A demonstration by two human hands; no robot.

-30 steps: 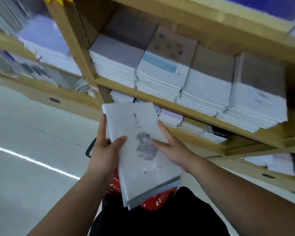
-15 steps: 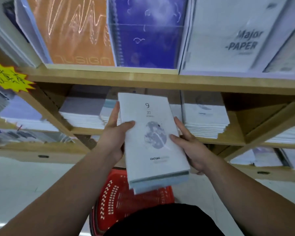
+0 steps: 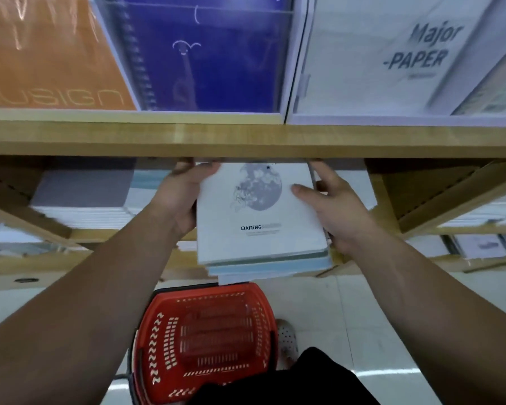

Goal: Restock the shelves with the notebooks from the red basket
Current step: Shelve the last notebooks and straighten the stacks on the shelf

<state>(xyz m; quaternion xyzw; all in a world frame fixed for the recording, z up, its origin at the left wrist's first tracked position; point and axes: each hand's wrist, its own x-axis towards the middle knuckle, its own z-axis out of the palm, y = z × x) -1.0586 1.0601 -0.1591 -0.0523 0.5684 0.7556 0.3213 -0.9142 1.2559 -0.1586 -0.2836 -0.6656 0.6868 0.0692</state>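
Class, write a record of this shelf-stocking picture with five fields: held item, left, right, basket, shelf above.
held item: stack of notebooks, moon picture on the top cover, far end hidden behind the shelf board
left: left hand grips the stack's left edge, thumb on the cover
right: right hand grips the right edge, thumb on the cover
basket: red basket on the floor, below the stack
shelf above: orange notebook, blue spiral notebook, Major Paper pad, side by side
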